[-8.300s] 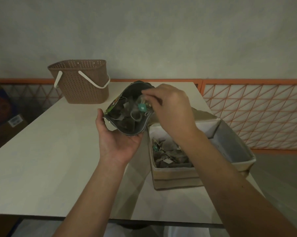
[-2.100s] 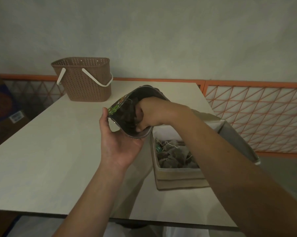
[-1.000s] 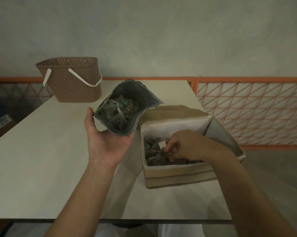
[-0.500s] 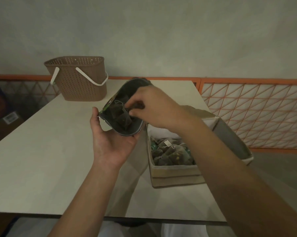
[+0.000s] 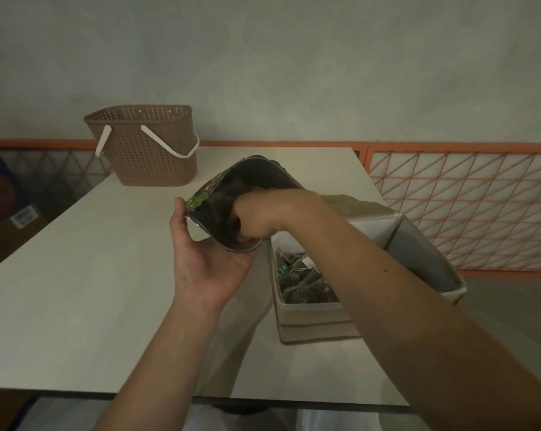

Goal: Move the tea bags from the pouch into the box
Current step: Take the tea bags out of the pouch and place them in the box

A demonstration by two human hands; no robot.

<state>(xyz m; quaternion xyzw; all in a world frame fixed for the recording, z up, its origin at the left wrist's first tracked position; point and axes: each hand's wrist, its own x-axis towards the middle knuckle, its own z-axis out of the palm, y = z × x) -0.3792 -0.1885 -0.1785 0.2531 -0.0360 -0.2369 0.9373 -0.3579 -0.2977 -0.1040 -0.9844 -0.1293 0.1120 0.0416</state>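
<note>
My left hand (image 5: 205, 265) cups the dark foil pouch (image 5: 247, 178) from below and holds it tilted, mouth wide and facing me, above the middle of the table. My right hand (image 5: 256, 216) is pushed into the pouch's mouth; its fingers are hidden inside, so what they hold cannot be seen. Just right of the pouch stands the beige box (image 5: 309, 315) with its lid flaps up. Several dark pyramid tea bags (image 5: 300, 281) with strings and small tags lie in it.
A brown perforated basket (image 5: 148, 150) with a white handle stands at the table's far left. The white table (image 5: 76, 290) ends close in front of me. An orange lattice railing (image 5: 465, 206) runs behind and to the right.
Since a second ago my right hand left the box, rose to the pouch's mouth, and now reaches deep inside it. My left hand has kept holding the pouch.
</note>
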